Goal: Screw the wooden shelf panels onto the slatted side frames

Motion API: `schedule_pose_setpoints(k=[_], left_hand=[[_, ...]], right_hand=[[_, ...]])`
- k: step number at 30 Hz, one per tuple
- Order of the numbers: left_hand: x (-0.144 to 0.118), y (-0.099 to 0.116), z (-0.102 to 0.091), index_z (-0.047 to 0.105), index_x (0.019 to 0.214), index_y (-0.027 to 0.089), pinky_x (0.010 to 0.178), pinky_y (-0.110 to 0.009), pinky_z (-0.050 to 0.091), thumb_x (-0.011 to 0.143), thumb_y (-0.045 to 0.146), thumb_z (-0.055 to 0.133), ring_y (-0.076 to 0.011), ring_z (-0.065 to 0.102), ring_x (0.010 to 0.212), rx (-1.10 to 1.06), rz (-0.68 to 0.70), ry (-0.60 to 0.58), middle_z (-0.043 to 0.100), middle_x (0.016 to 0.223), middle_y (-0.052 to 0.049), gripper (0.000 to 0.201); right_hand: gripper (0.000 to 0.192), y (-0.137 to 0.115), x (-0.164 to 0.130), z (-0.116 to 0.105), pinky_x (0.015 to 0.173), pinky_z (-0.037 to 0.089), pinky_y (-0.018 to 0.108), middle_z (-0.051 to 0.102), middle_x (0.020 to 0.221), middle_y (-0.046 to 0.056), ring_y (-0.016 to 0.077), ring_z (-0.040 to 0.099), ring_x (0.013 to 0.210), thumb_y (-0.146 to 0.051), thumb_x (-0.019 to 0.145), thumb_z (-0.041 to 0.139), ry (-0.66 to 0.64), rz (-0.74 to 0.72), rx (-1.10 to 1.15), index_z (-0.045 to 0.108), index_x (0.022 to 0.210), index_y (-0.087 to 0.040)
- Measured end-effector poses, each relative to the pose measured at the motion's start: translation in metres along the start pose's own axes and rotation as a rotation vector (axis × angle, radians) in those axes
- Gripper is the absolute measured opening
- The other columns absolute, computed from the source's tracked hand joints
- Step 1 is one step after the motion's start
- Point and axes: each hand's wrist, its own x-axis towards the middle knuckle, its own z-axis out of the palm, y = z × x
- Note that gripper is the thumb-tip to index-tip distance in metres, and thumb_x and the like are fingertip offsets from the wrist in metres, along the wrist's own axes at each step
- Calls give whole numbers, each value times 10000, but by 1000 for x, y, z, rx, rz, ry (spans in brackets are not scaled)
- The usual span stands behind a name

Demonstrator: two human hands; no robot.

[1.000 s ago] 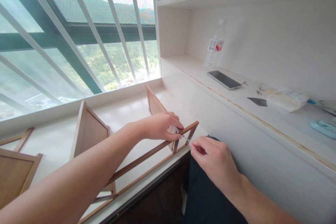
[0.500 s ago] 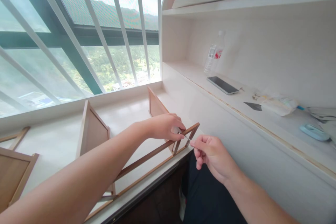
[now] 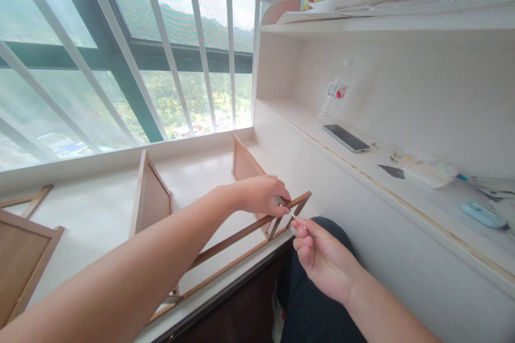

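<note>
A thin brown wooden frame [image 3: 237, 238] lies along the front edge of the pale windowsill [image 3: 92, 214], joined to two upright wooden panels [image 3: 151, 201]. My left hand [image 3: 263, 195] grips the frame's top rail near its right corner. My right hand [image 3: 317, 254], palm turned up, pinches a small thin metal tool [image 3: 292, 215] whose tip meets that corner. The tool's far end is hidden by my left fingers.
Loose wooden panels [image 3: 20, 257] lie at the far left of the sill. The white shelf [image 3: 402, 193] on the right carries a water bottle [image 3: 335, 91], a phone [image 3: 346, 138], a plastic bag [image 3: 428, 170], small screws and a light blue object [image 3: 483, 214]. Window bars stand behind.
My right hand has rolled from knuckles-up to palm-up while keeping the metal tool at the frame's corner. My left hand stays on the rail. The view has tilted up and to the right.
</note>
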Motion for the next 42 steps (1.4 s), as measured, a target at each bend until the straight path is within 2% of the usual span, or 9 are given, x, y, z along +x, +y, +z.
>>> schedule_pose_setpoints(k=[4,8,14,18,22,25,32,37,42], left_hand=[[2,2,3,767,995,182,897,-301,492,882,335,659,-224,648,960,21,8,31,741,956,-78,218],[3,3,4,766,954,194,868,-311,493,907,417,645,-229,647,948,61,-9,54,753,933,-71,258],[4,4,4,766,929,211,816,-291,483,890,384,655,-214,645,932,79,-41,43,759,926,-55,208],[5,3,5,766,929,210,835,-293,482,885,380,651,-220,635,954,56,-48,32,754,924,-55,209],[6,2,6,763,906,205,821,-289,486,882,369,645,-216,642,924,32,-29,39,749,894,-54,204],[6,1,7,763,880,206,793,-284,485,877,371,648,-212,648,893,36,-20,48,743,865,-52,202],[6,2,7,756,834,198,811,-289,492,879,350,634,-217,652,901,8,-13,52,749,846,-58,199],[6,1,7,755,841,201,822,-284,490,873,364,648,-212,648,905,16,-18,46,745,859,-58,198],[7,1,7,760,856,199,833,-288,491,875,348,645,-213,643,915,13,-18,44,743,867,-61,189]], right_hand=[[212,0,1,0,408,530,134,575,556,-41,36,545,387,-168,1032,521,-27,-3,15,632,872,-84],[81,-1,6,-5,391,472,113,549,569,-53,24,495,402,-151,957,646,-55,-95,-106,628,908,-90],[334,6,12,-12,409,426,142,565,608,-65,44,459,446,-274,798,854,-188,-347,-284,556,930,-203],[350,10,16,-16,457,453,185,575,613,-56,63,469,459,-411,832,821,-242,-424,-386,558,936,-205],[375,10,18,-17,612,542,246,659,721,0,110,603,588,-458,803,835,-256,-530,-460,602,877,-174],[348,8,18,-18,725,571,283,709,813,41,133,642,680,-453,806,832,-243,-600,-507,650,862,-162],[430,3,17,-32,869,572,380,714,1158,126,213,657,918,-523,876,738,-367,-700,-676,699,1146,-190],[403,-1,21,-43,881,545,341,690,1229,120,219,634,1001,-509,941,659,-353,-789,-855,671,1212,-211],[432,3,26,-43,849,526,315,695,1205,112,214,636,980,-553,911,682,-337,-819,-863,644,1190,-225]])
